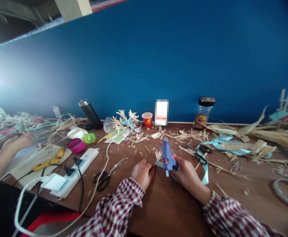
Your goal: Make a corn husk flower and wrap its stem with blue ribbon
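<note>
My right hand is wrapped round a blue glue gun, its nozzle pointing away from me. Just left of it, my left hand has its fingers pinched together at the base of a small pale husk flower. A strip of light blue ribbon runs from the flower's base and passes behind the glue gun. The fingertips partly hide the flower's lower end. Black-handled scissors lie partly spread to the left of my left hand.
A white power strip with plugs and cables lies at left, beside a yellow glue gun. Another person's hand works at far left. Along the blue wall stand a red paper cup, a black flask and a glass bottle.
</note>
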A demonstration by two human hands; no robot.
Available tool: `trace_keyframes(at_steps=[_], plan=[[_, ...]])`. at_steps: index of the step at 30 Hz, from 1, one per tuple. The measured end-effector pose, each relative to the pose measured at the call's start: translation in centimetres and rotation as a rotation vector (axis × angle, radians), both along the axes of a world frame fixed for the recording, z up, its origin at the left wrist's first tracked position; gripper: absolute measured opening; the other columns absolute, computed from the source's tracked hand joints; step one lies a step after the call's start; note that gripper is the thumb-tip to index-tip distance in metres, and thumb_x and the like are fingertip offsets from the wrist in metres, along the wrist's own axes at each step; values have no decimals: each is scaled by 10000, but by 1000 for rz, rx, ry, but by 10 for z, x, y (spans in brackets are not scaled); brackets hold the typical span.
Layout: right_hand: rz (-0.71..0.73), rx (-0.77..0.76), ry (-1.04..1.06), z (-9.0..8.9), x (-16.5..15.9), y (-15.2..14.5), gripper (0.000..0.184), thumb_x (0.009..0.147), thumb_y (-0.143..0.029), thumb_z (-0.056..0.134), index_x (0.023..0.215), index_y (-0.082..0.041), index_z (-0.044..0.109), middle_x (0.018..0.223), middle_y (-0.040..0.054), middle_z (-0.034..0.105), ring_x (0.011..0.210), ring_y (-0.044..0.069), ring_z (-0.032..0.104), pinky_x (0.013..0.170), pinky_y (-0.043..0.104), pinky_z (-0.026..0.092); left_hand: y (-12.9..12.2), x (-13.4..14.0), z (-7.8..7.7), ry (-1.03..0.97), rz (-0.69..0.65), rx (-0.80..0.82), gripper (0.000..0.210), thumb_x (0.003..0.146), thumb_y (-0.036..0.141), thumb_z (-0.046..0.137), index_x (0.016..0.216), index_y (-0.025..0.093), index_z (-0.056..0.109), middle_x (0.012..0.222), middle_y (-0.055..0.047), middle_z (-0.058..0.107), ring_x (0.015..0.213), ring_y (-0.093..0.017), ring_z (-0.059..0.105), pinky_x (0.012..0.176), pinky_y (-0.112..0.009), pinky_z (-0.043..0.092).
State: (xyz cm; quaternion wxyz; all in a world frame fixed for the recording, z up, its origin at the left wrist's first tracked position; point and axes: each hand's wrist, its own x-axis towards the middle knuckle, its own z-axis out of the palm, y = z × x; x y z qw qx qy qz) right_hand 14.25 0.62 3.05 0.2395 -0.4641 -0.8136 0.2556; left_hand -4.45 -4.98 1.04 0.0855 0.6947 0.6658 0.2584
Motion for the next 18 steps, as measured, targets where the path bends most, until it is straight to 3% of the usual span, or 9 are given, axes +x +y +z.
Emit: trace_keyframes(at_steps=[7, 12, 18], plan=[[16, 17, 17, -1, 0, 0, 113, 723, -248, 522, 750, -163, 593, 665, 53, 635, 592, 165, 553, 545, 239, 333, 1, 3, -1, -8, 54, -2, 247, 808, 229, 493, 994, 210, 654, 787, -50, 616, 718, -159, 582, 686, -270, 461], [1, 6, -10, -1, 0, -1, 116, 728, -258, 519, 718, -161, 583, 653, 56, 627, 592, 166, 549, 549, 242, 335, 0, 2, -3, -15, 15, -6, 234, 828, 243, 467, 908, 224, 686, 813, -55, 611, 767, -158, 586, 720, -265, 458], [20, 8, 17, -1, 0, 0, 118, 731, -260, 521, 731, -161, 586, 669, 61, 639, 603, 174, 563, 549, 240, 343, 1, 2, -3, 6, 46, 1, 246, 820, 226, 473, 986, 234, 654, 783, -41, 596, 723, -152, 577, 690, -260, 452]])
